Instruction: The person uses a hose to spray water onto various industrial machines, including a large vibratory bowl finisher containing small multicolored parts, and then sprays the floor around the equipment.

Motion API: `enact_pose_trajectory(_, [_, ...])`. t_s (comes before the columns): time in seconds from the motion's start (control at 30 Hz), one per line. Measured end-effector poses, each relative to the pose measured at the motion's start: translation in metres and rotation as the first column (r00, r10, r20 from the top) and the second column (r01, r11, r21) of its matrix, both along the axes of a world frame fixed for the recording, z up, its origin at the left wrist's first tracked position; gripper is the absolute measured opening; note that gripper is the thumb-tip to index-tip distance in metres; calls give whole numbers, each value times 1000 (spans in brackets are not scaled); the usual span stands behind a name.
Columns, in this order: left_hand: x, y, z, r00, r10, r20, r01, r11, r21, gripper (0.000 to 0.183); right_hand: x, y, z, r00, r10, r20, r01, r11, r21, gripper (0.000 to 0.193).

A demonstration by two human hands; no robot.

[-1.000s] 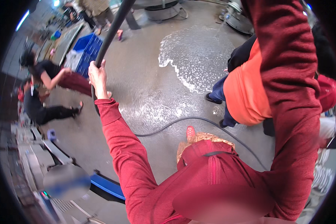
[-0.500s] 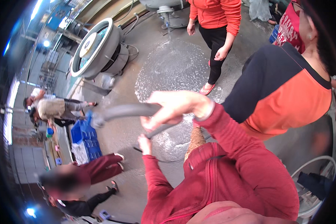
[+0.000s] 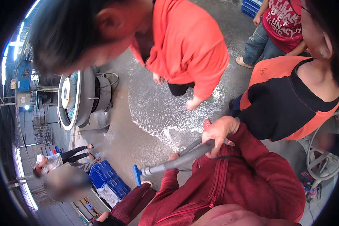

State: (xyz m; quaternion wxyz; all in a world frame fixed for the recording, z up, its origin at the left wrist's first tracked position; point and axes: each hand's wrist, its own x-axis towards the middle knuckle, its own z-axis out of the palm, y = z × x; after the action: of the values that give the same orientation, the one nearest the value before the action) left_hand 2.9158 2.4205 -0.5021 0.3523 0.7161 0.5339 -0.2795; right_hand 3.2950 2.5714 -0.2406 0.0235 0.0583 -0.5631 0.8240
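A thick grey hose (image 3: 180,161) slants across the front of my red jacket. On its lower-left end sits a blue fitting (image 3: 137,175). My right hand (image 3: 220,132) is closed around the hose near its upper-right end. My left hand (image 3: 173,157) is partly hidden behind the hose and appears closed on its thinner dark part (image 3: 190,147), which runs behind the thick part.
Foamy water (image 3: 165,126) spreads over the concrete floor. A person in an orange-red top (image 3: 192,41) stands close ahead, another in black and orange (image 3: 282,101) at my right. Blue crates (image 3: 108,177) and a round grey machine (image 3: 77,100) are at the left.
The hose has swung down and back toward my body, with my right hand still around it. The person in the orange-red top has come nearer and leans into view.
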Motion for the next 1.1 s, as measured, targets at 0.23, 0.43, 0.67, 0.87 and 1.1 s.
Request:
enact_pose_trajectory(0.23, [21,33,1,971,172,-167,-202,962,-181,55,4,23,-50,986,84,-143,-75,995,70,15])
enact_pose_trajectory(0.43, [32,18,-12,935,323,-144,-321,946,35,44,65,67,-63,967,-120,-223,147,983,110,21])
enact_pose_trajectory(0.67, [59,98,17,899,390,197,-424,889,175,40,92,145,-83,313,-907,-280,928,355,-113,31])
enact_pose_trajectory(0.87, [113,210,54,877,345,333,-458,811,365,38,121,226,-20,207,-968,139,967,180,-182,29])
enact_pose_trajectory(1.1, [195,383,72,804,414,428,-568,748,343,22,194,347,45,52,-996,78,984,38,-177,14])
